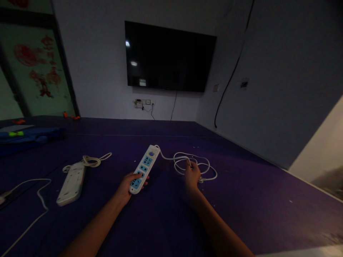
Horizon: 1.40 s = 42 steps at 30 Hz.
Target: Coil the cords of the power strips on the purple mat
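Note:
My left hand point(126, 186) grips the lower end of a white power strip point(145, 167) with blue socket faces, its thumb lying across the sockets. The strip is tilted, its far end pointing away and to the right. From that end a white cord point(167, 158) runs right into loose loops on the purple surface. My right hand point(192, 175) is closed on part of this cord, over the loops. Close to the right hand, the plug point(201, 180) lies at the edge of the coil, partly hidden.
At the left lies another white power strip point(72, 182) with its cord bundled point(92, 161). A further white cable point(44, 200) curves along the far left. Blue cloth point(40, 135) lies behind them. A television point(170, 57) hangs on the back wall above outlets point(147, 102).

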Each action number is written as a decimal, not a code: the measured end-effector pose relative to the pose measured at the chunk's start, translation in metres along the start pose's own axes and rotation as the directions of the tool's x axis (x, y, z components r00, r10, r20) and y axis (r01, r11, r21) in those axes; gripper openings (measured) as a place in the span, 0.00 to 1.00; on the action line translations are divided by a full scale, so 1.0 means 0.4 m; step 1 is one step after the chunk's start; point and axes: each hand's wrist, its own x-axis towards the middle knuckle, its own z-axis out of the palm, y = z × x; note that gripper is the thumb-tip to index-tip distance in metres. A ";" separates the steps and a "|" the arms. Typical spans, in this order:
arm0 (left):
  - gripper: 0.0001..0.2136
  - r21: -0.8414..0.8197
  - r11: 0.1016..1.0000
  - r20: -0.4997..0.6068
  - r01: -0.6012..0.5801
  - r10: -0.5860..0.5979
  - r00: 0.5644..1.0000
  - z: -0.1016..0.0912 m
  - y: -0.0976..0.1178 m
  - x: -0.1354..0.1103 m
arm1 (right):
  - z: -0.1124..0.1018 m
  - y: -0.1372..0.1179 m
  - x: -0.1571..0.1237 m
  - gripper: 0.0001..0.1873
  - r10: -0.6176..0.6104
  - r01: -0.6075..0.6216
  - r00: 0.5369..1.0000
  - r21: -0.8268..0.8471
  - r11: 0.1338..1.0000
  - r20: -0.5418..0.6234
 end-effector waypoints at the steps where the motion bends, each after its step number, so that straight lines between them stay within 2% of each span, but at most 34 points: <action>1: 0.12 -0.045 0.999 -0.018 0.004 -0.005 1.000 0.002 0.004 -0.002 | 0.005 -0.003 -0.007 0.21 -0.006 0.007 0.999 -0.017 1.000 0.041; 6: 0.11 -0.210 0.978 -0.067 -0.015 0.001 0.998 0.007 0.015 -0.012 | 0.035 -0.025 -0.053 0.13 -0.058 0.089 0.962 -0.106 0.990 0.265; 13: 0.11 -0.217 0.976 -0.091 -0.033 0.013 0.996 0.011 0.016 -0.015 | 0.046 -0.048 -0.075 0.11 -0.075 0.179 0.898 -0.204 0.962 0.433; 23: 0.12 -0.197 0.980 -0.103 0.003 -0.024 0.994 0.007 0.000 0.007 | 0.045 -0.056 -0.071 0.10 -0.052 0.205 0.861 -0.252 0.946 0.506; 33: 0.13 -0.216 0.975 -0.110 0.048 -0.073 0.991 -0.003 0.007 0.018 | 0.046 -0.062 -0.073 0.10 -0.034 0.187 0.855 -0.246 0.951 0.517; 42: 0.16 -0.219 0.974 -0.096 0.048 -0.071 0.993 -0.008 0.003 0.019 | 0.046 -0.060 -0.074 0.10 -0.016 0.172 0.857 -0.257 0.951 0.515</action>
